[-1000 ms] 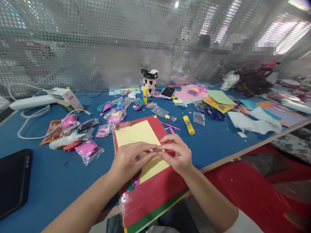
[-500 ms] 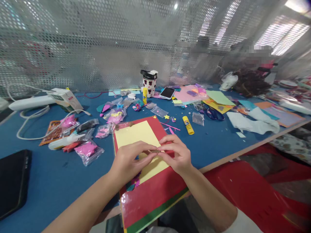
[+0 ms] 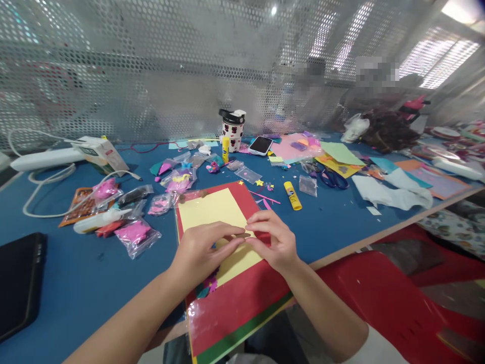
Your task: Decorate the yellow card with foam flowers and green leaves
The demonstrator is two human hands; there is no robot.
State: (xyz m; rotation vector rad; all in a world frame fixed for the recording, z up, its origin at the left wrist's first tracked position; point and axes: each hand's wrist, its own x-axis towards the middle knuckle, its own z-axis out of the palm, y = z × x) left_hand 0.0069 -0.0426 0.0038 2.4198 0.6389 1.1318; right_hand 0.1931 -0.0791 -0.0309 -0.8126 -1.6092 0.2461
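Above a yellow sheet point(image 3: 212, 210) my left hand point(image 3: 202, 248) pinches a small, thin brown piece point(image 3: 243, 235) between thumb and fingers. My right hand point(image 3: 273, 239) meets it from the right, its thumb and fingertips curled close together at the piece's other end. The yellow sheet lies on a red sheet point(image 3: 242, 316), with green and yellow edges showing beneath. Purple and teal bits point(image 3: 207, 285) stick out below my left hand, which partly hides them. A yellow glue stick point(image 3: 293, 196) lies to the right of the sheets.
Bagged pink pieces point(image 3: 135, 232), a white cable and a box point(image 3: 100, 153) are on the left. Farther back stand a patterned cup point(image 3: 232, 132) and another glue stick point(image 3: 226, 149), near a phone point(image 3: 261, 145). Blue scissors point(image 3: 333, 179) and papers lie right. A dark tablet point(image 3: 20, 283) is nearest left.
Both hands keep almost the same pose over the yellow sheet. My right fingertips have shifted slightly left and more of the brown piece shows. The view has turned slightly.
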